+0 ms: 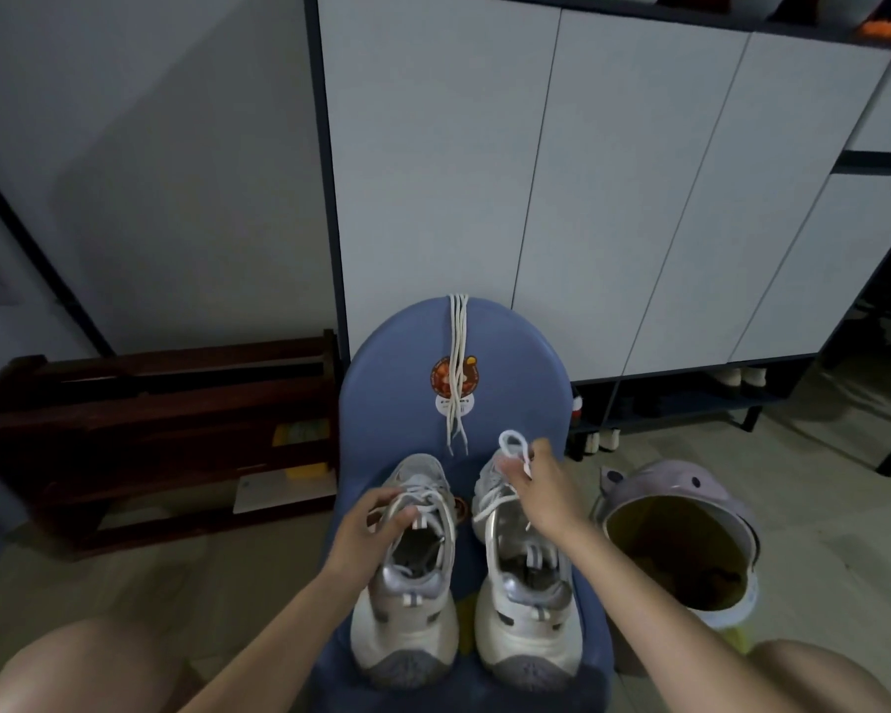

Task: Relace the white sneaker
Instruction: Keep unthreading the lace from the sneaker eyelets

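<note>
Two white sneakers stand side by side on a blue chair seat, heels toward me. My left hand grips the tongue and laces at the opening of the left sneaker. My right hand pinches a loop of white lace pulled up from the right sneaker. A spare bundle of white laces hangs straight down over the chair's backrest, across a round sticker.
A lilac animal-shaped bin with a yellow liner stands right of the chair. A dark wooden rack sits at left. White cabinet doors rise behind. My knees show at both bottom corners.
</note>
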